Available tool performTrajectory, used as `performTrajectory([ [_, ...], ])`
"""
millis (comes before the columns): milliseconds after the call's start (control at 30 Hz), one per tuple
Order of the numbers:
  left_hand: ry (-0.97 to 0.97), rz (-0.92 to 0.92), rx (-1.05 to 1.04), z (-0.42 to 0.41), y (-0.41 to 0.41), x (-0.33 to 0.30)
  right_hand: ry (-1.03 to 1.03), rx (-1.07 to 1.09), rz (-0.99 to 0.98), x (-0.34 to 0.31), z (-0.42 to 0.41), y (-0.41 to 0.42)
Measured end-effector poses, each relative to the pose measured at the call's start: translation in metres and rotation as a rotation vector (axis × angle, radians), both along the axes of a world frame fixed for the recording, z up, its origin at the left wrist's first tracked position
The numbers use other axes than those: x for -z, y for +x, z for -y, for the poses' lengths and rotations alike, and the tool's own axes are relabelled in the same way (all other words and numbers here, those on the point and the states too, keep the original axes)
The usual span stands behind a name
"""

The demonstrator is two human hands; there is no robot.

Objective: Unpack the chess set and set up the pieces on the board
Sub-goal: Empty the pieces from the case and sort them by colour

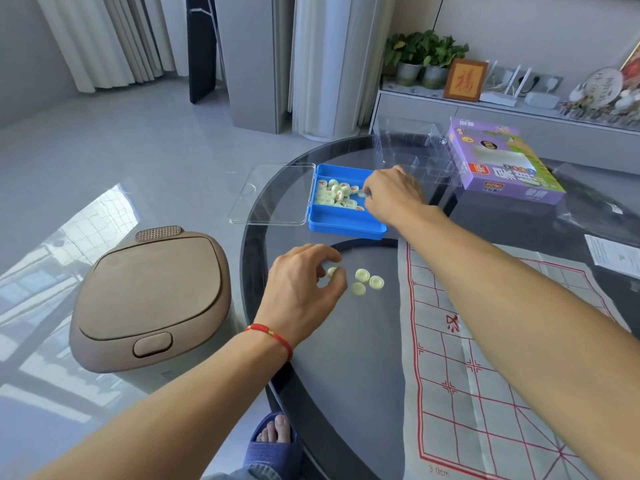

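A blue plastic case [346, 225] lies open on the dark glass table, with its clear lid [273, 194] flipped out to the left. Several pale round chess pieces [337, 194] with red and dark characters fill its far compartment. My right hand [393, 197] reaches into the case and pinches one piece at its fingertips. My left hand [304, 287] pinches another pale piece [332, 271] just above the table. Three pieces [367, 281] lie loose on the glass right of it. The cloth board [485, 375] with red lines spreads on the right.
A purple game box [502, 164] and a clear plastic insert tray [412, 154] sit at the table's far side. A paper leaflet [613, 259] lies at the right. A brown-lidded bin [152, 299] stands on the floor left of the table edge [249, 271].
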State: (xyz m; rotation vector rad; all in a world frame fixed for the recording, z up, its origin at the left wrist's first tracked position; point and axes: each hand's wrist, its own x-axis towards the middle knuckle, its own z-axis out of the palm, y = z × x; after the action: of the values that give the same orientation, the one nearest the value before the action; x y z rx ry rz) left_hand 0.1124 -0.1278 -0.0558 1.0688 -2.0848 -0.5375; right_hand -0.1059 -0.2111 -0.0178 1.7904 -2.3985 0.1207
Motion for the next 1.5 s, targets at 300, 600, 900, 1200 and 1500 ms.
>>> performTrajectory([
  [300, -0.121, 0.265, -0.142, 0.036, -0.007, 0.010, 0.095, -0.015, 0.121, -0.011, 0.001, -0.005],
  [600, -0.002, 0.352, -0.116, 0.041, -0.011, 0.015, 0.164, -0.108, -0.029, -0.016, 0.003, -0.004],
  [900, -0.064, 0.360, -0.155, 0.043, -0.010, 0.016, 0.032, -0.270, 0.198, -0.052, -0.032, -0.004],
  [1200, -0.062, 0.349, -0.157, 0.041, -0.009, 0.015, 0.242, -0.479, 0.132, -0.023, -0.096, 0.019],
  [1500, -0.089, 0.349, -0.167, 0.043, -0.011, 0.016, -0.055, -0.330, 0.224, -0.033, -0.037, 0.007],
])
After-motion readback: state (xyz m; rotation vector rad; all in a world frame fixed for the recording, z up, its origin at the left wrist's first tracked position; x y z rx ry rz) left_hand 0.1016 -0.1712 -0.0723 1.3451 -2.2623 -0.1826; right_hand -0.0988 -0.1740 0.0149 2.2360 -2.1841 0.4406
